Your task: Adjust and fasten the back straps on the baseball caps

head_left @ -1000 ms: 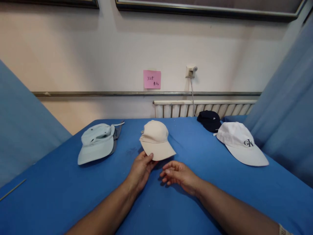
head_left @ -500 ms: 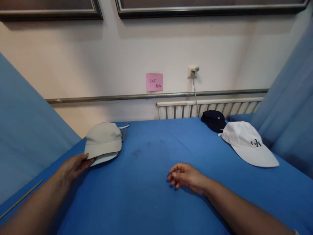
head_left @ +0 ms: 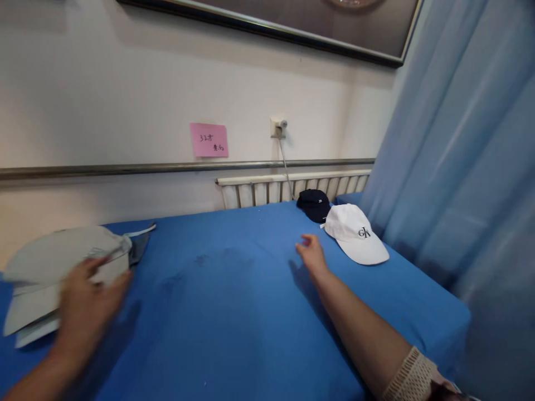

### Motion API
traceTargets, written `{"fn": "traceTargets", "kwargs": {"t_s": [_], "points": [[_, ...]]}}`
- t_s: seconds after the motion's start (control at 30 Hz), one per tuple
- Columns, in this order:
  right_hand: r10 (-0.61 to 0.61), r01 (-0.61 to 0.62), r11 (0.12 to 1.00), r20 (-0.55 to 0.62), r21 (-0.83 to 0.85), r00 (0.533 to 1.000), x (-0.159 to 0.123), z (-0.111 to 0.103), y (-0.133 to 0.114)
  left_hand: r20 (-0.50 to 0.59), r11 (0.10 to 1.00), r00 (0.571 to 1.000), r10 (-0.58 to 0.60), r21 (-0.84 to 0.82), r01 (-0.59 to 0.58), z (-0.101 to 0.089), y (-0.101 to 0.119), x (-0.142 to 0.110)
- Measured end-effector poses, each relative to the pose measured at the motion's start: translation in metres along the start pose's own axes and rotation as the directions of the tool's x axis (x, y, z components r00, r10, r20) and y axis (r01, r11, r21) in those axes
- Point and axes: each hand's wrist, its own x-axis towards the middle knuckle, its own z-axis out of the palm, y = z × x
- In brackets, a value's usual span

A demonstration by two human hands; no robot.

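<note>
My left hand (head_left: 90,295), smeared by motion, is in front of a stack of pale caps at the left, fingers apart and holding nothing. The top light-grey cap (head_left: 50,253) has another brim below it, and a dark grey piece (head_left: 139,249) with a pale strap shows behind. My right hand (head_left: 311,253) reaches forward over the blue cloth, its fingers loosely bent and empty. Just beyond it to the right lies a white cap (head_left: 351,225) with black letters on its front. A navy cap (head_left: 313,203) lies behind the white one.
Blue cloth (head_left: 234,301) covers the table. A blue curtain (head_left: 434,156) hangs along the right side. Behind the table run a metal rail (head_left: 167,169), a radiator (head_left: 267,192) and a cord from a wall socket (head_left: 277,128). A pink note (head_left: 209,140) is on the wall.
My view has turned to the right. My left hand has let go of the pale caps' brim and moved off it. My right hand has gone forward, closer to the white and navy caps.
</note>
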Motion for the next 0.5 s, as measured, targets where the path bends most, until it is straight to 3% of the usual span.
{"fn": "traceTargets", "kwargs": {"t_s": [0.03,0.13,0.23,0.27,0.33,0.5], "points": [[0.001,-0.008,0.999,-0.128,-0.053,0.992,0.014,-0.016,0.003,-0.075,0.987,0.997,0.024,0.163,-0.011,0.025,0.001,-0.003],[0.013,-0.104,0.978,-0.439,-0.183,0.898,0.042,-0.065,0.014,0.193,0.942,0.968,0.160,0.264,-0.209,0.102,-0.004,-0.024],[-0.024,-0.174,0.942,-0.572,-0.289,0.820,0.055,-0.102,0.029,0.391,0.911,0.882,0.263,0.200,-0.360,0.153,-0.016,-0.053],[-0.046,-0.182,0.928,-0.586,-0.324,0.809,0.058,-0.110,0.034,0.485,0.895,0.820,0.304,0.148,-0.420,0.162,-0.020,-0.059],[-0.076,-0.187,0.902,-0.570,-0.389,0.818,0.065,-0.121,0.042,0.557,0.880,0.760,0.334,0.105,-0.463,0.168,-0.026,-0.067],[-0.077,-0.153,0.862,-0.423,-0.483,0.903,0.081,-0.131,0.056,0.573,0.913,0.771,0.277,0.092,-0.397,0.157,-0.026,-0.061]]}}
